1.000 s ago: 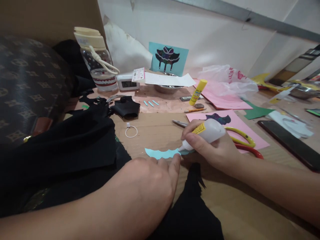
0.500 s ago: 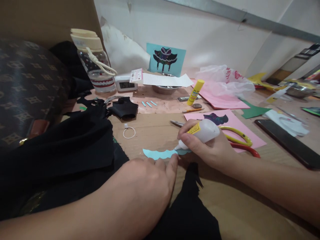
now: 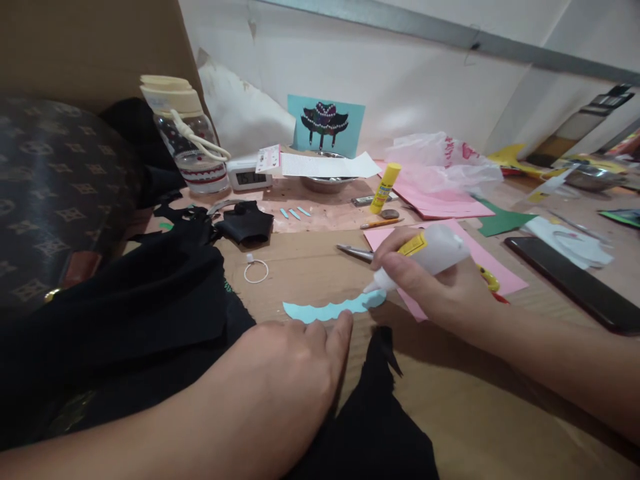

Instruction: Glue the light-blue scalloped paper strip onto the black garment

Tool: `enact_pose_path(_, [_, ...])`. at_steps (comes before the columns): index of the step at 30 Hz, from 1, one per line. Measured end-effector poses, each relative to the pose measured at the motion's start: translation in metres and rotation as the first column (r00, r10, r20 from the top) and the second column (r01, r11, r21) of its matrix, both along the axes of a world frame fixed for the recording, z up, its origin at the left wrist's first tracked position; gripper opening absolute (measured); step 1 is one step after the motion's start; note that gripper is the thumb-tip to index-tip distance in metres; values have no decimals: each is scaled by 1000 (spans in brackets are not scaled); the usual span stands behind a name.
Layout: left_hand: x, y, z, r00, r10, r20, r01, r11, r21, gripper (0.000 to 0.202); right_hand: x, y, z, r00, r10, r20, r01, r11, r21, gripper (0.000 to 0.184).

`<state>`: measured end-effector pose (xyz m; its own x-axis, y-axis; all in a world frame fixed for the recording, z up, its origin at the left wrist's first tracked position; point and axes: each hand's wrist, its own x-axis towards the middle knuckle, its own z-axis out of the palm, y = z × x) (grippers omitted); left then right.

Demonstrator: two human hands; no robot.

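Note:
My right hand (image 3: 435, 287) is wrapped round a white glue bottle (image 3: 430, 253) with a yellow label, its nozzle pointing down at the right end of a light-blue scalloped paper strip (image 3: 330, 309). The nozzle hangs just above the strip. My left hand (image 3: 295, 367) lies flat on the cardboard surface, fingers stretched out, with the fingertips at the strip's near edge. A piece of black paper (image 3: 385, 347) lies just below the strip, between my hands.
Black fabric (image 3: 150, 300) and a patterned brown bag (image 3: 55, 193) fill the left. Behind lie a water bottle (image 3: 193, 143), small clock (image 3: 247, 177), glue stick (image 3: 385, 187), pink paper (image 3: 465, 253) with scissors (image 3: 487, 277), a blue card (image 3: 325, 125), metal bowl, plastic bag and a dark phone (image 3: 580, 283).
My right hand has lifted the glue bottle and shifted right, off the strip's middle towards its right end, so more of the strip shows. My left hand stays in place.

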<state>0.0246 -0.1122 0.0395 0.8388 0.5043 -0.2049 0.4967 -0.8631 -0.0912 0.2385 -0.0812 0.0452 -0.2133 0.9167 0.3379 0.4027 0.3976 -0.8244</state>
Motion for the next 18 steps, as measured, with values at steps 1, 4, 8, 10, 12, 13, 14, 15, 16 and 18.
enact_pose_path(1, [0,0,1,1000,-1,-3,1,1000,-5,68,2,0,1,1000,-14,-1,14,1000,13,19])
enact_pose_path(4, [1,0,2,999,5,-50,-6,1000,-16,71,5,2,-2,1000,-16,27,17,1000,-15,21])
enact_pose_path(8, [2,2,1,995,-17,-101,14,999,-31,72,6,4,-12,998,24,52,-21,997,-73,33])
enact_pose_path(10, [2,2,1,993,-22,-116,18,999,-38,72,7,5,-15,997,14,74,-8,997,-77,39])
enact_pose_path(12, [2,3,1,993,-18,-119,14,999,-38,72,7,5,-16,995,4,98,4,997,-80,42])
enact_pose_path(13, [2,3,2,993,-15,-116,11,999,-38,72,8,5,-15,994,2,107,6,997,-82,42])
enact_pose_path(14, [2,3,2,993,-16,-113,12,999,-42,72,8,5,-15,994,1,111,9,996,-84,42])
enact_pose_path(15, [1,3,2,993,-14,-116,9,999,-47,73,8,5,-15,993,-2,115,12,996,-88,42])
enact_pose_path(16, [1,2,2,993,-14,-119,9,999,-47,74,7,5,-14,993,-5,121,16,996,-88,42])
enact_pose_path(18, [0,1,0,992,-15,-126,9,999,-50,75,6,5,-14,991,-9,136,21,996,-82,42])
